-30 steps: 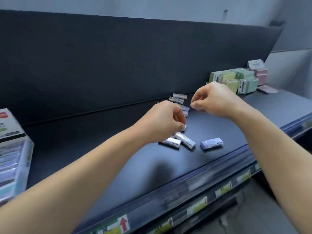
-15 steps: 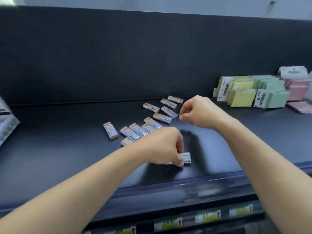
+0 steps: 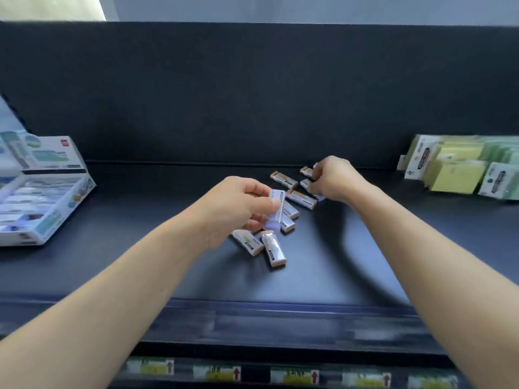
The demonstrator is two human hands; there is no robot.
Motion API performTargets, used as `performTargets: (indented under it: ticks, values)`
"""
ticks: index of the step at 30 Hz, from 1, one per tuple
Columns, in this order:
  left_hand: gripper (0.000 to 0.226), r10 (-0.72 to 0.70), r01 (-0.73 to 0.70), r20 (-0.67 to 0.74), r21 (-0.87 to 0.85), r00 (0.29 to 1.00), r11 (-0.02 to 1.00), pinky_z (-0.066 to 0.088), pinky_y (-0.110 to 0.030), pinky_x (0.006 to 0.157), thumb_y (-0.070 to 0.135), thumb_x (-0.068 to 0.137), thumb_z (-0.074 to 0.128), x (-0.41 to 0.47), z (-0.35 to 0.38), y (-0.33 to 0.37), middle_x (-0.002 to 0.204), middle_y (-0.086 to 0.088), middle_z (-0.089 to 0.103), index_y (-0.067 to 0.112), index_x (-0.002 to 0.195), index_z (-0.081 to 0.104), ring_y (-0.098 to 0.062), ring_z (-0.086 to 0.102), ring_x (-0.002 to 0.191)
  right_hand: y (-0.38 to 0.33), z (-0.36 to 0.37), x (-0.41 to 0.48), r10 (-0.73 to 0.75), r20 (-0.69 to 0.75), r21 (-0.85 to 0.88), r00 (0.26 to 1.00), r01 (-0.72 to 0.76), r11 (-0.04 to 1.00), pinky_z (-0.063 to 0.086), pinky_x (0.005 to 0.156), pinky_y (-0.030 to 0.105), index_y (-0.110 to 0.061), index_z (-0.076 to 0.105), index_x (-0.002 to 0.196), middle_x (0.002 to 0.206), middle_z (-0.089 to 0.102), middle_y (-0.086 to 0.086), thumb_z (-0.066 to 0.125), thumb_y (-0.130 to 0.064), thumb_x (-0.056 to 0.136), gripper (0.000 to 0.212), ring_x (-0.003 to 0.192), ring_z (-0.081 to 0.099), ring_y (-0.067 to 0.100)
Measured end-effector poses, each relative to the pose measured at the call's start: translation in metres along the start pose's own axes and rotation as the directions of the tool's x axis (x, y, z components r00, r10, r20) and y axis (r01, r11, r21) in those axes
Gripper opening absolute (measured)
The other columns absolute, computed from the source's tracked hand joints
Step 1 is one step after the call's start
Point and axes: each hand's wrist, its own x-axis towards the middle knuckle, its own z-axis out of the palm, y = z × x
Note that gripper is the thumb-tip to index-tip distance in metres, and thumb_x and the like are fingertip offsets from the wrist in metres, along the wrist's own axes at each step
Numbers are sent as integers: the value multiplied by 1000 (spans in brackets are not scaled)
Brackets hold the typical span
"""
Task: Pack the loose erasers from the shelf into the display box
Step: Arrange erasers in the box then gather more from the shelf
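Left hand [image 3: 236, 209] pinching one eraser [image 3: 276, 209] just above the heap of loose erasers [image 3: 269, 245]. Right hand [image 3: 334, 178] closing on another at the heap's far side; grip unclear. Display box [image 3: 42, 203] well left of the heap. Long carry there; could slip and scatter.

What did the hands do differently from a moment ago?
The left hand lifted an eraser off the shelf and now holds it. The right hand reached back onto the far erasers. The loose pile and the sticky notes stayed put.
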Motion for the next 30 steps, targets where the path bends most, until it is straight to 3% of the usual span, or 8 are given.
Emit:
performTargets:
  ticks: [4, 8, 12, 14, 19, 22, 25, 30]
  values:
    - [6, 6, -6, -4, -16, 1000, 1000, 48, -15, 51, 5, 87, 62, -4, -16, -4, 68, -3, 62, 7, 93, 61, -7, 62, 48, -9, -4, -6, 93, 8, -43, 996, -92, 995, 37, 46, 21, -3, 64, 69, 61, 60, 12, 57, -1, 68, 8, 68, 61, 29]
    - [14, 45, -47, -25, -51, 999, 998, 49, -23, 58, 2, 87, 61, -9, -38, -11, 72, -4, 63, 8, 99, 61, -10, 63, 52, -32, -6, -17, 76, -78, -16, 994, -78, 997, 44, 59, 26, -1, 63, 79, 82, 67, 17, 55, -7, 75, 11, 86, 65, 33]
    - [12, 86, -87, -58, -19, 995, 996, 53, -19, 52, -2, 84, 62, -23, -78, -19, 82, -11, 64, 8, 90, 59, -15, 64, 65, -93, 0, -32, -105, -148, 70, 983, 116, 991, 49, 68, 31, -7, 63, 94, 89, 65, 9, 59, -7, 78, 16, 85, 62, 28]
    - [15, 115, -117, -113, -11, 987, 993, 54, -21, 52, -5, 83, 63, -32, -109, -22, 83, -12, 62, 7, 86, 56, -16, 63, 66, -135, 9, -40, -244, -129, 141, 961, 261, 955, 46, 60, 23, -15, 60, 101, 79, 58, -3, 60, -3, 78, 26, 74, 57, 17]
    - [22, 146, -155, -313, -4, 938, 988, 59, -31, 69, -7, 81, 64, -57, -198, -40, 79, -10, 56, 9, 76, 50, -20, 62, 73, -241, 42, -56, -497, -63, 283, 866, 493, 823, 42, 56, 19, -24, 59, 91, 68, 57, -7, 62, -1, 78, 27, 57, 51, 6]
    - [22, 116, -127, -440, 4, 890, 992, 56, -28, 67, -6, 80, 65, -73, -250, -56, 81, -12, 56, 9, 77, 49, -22, 60, 73, -295, 68, -57, -572, -46, 350, 819, 549, 759, 42, 57, 23, -21, 57, 88, 69, 59, -4, 62, 1, 78, 24, 56, 50, 9]
    - [24, 98, -86, -525, 46, 845, 995, 51, -34, 67, -6, 79, 67, -87, -291, -70, 77, -12, 54, 10, 76, 49, -22, 53, 64, -334, 90, -56, -613, 20, 376, 790, 562, 736, 43, 58, 23, -17, 57, 90, 78, 61, 6, 63, 3, 79, 23, 63, 51, 15]
    - [27, 58, -62, -522, 9, 851, 998, 57, -42, 76, -8, 76, 70, -93, -319, -86, 74, -10, 53, 9, 77, 50, -23, 56, 64, -364, 111, -54, -639, 156, 350, 753, 563, 749, 41, 58, 21, -17, 57, 90, 68, 54, -2, 63, 0, 84, 20, 59, 47, 11]
